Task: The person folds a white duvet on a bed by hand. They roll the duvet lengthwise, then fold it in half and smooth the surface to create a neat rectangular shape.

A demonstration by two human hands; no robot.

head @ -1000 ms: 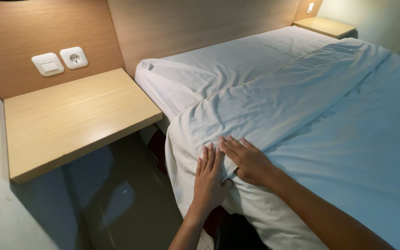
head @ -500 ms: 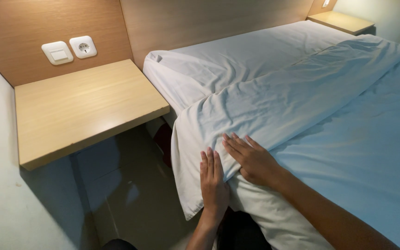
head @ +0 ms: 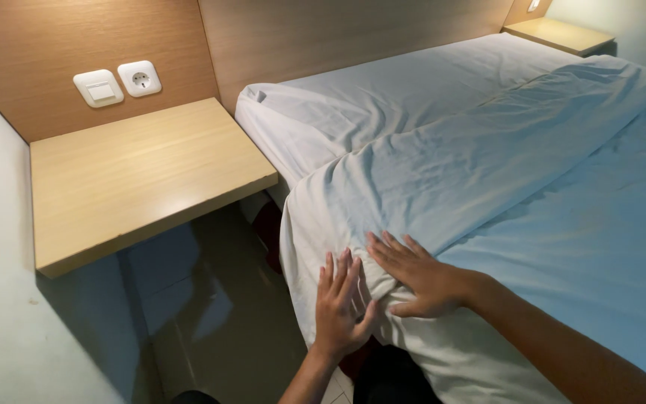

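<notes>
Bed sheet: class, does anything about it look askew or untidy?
Yes. The white top sheet is wrinkled and its folded-back edge runs slantwise across the bed. Both hands, left and right, press flat on its bunched side edge.

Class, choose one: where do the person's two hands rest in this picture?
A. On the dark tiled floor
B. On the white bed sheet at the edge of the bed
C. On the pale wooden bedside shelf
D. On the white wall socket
B: the left hand and right hand both lie flat, fingers spread, on the wrinkled white bed sheet at the bed's near edge.
</notes>
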